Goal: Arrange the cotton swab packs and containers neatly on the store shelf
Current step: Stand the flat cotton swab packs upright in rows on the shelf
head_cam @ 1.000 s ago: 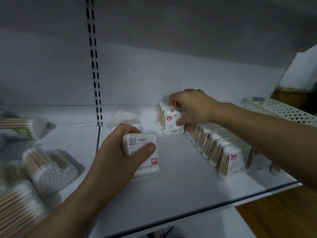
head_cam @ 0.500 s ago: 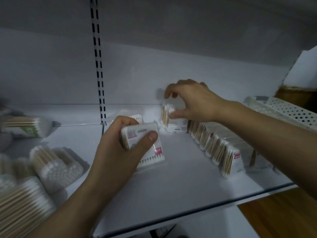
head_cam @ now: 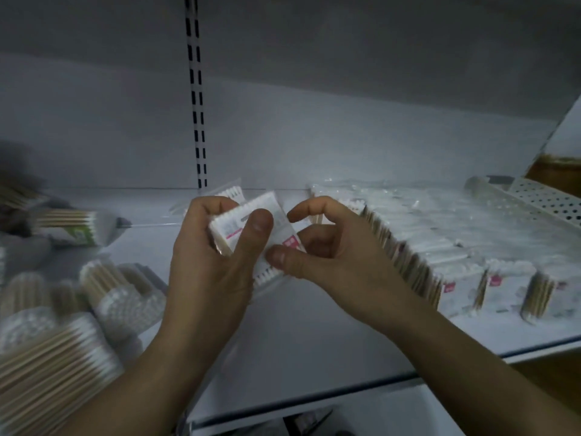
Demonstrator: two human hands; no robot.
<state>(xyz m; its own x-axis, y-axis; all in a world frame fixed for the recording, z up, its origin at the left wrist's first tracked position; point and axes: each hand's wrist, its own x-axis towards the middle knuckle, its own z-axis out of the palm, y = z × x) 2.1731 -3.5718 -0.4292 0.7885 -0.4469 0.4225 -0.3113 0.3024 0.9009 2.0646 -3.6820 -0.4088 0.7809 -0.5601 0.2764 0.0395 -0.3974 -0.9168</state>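
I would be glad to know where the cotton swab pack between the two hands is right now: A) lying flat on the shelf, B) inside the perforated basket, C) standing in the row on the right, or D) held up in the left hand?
D: the left hand grips the cotton swab pack above the shelf, thumb across its front, and the right hand thumb touches its lower corner.

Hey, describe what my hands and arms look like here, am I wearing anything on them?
The left hand and right hand are ungloved, with no rings showing. The left forearm and right forearm are bare to the frame edge: no sleeves, watch or bracelet. Thumbnails look short and unpainted.
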